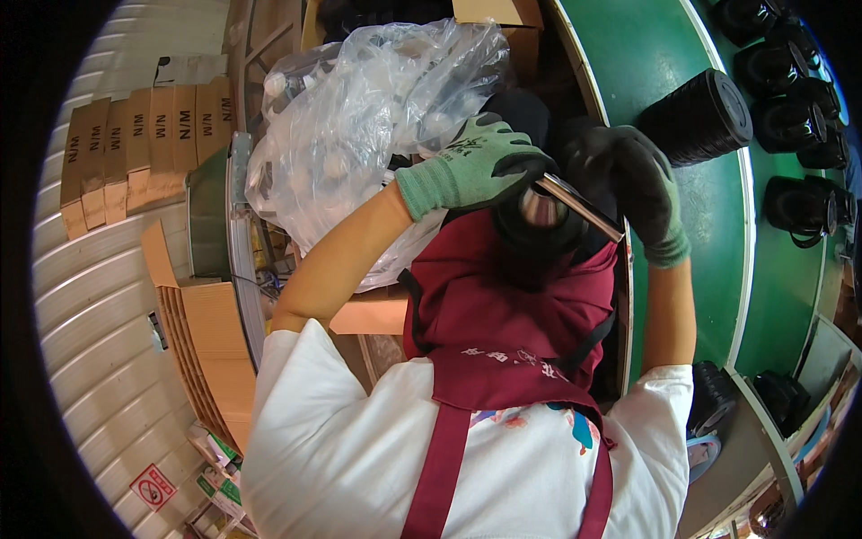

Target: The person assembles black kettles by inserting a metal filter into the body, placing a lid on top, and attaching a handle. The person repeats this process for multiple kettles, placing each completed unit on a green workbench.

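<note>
My left hand [485,166], in a green knit glove with black coating, is closed at the upper end of a shiny metal strip [584,208]. The strip slants down to the right, across a dark round piece [530,241] with a silvery inner part, above my lap. My right hand [636,180], gloved alike, is just right of the strip with fingers bent together. What its fingers hold is hidden by the dark coating. A stack of black ribbed round parts [696,117] lies just past it on the green bench [700,225].
Left of my hands bulges a large clear plastic bag [350,126] of pale items. Several black glossy jugs [795,205] line the far right of the bench. Flat cardboard cartons [148,144] lean along the left wall; an open cardboard box [215,341] stands below them.
</note>
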A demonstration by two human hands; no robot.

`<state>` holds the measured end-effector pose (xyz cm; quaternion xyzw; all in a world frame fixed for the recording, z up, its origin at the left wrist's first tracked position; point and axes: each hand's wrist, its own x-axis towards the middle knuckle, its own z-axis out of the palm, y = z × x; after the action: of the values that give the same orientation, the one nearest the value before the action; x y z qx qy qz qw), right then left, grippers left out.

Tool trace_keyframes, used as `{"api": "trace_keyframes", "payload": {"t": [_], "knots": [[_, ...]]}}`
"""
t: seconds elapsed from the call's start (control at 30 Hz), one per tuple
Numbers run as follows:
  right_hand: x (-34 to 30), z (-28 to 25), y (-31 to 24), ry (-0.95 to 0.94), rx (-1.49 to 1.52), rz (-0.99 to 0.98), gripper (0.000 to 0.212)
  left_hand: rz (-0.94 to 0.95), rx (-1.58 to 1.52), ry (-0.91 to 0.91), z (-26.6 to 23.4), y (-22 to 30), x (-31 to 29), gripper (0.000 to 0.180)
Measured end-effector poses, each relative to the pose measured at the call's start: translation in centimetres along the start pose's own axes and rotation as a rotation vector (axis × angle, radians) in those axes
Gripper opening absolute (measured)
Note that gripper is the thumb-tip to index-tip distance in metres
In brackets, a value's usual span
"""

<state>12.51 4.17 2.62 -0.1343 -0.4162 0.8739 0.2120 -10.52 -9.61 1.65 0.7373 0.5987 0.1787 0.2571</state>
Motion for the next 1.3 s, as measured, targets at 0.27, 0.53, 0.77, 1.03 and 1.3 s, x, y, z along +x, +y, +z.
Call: {"api": "trace_keyframes", "payload": {"t": [0.27,0.53,0.77,1.03,1.3], "knots": [[0.7,3.1,3.8,-0.389,-0.726,-0.115,0.037,0.366,-0.127,0.112,1.6,-3.7,-0.1,0.030],[0.8,6.6,3.2,-0.162,-0.438,0.092,0.035,0.071,-0.337,0.342,4.5,-1.9,1.7,0.052],[7.8,-3.2,8.0,0.462,-0.586,-0.560,0.037,-0.322,0.361,0.636,7.3,-2.1,3.2,0.086],[10.7,-0.3,15.1,-0.315,-1.159,-0.621,0.036,-0.629,0.057,0.642,3.0,-1.5,-2.7,0.081],[12.6,2.2,14.6,-0.442,-1.226,-0.266,0.040,-1.603,-0.934,-0.506,-5.5,3.7,3.5,0.042]]}}
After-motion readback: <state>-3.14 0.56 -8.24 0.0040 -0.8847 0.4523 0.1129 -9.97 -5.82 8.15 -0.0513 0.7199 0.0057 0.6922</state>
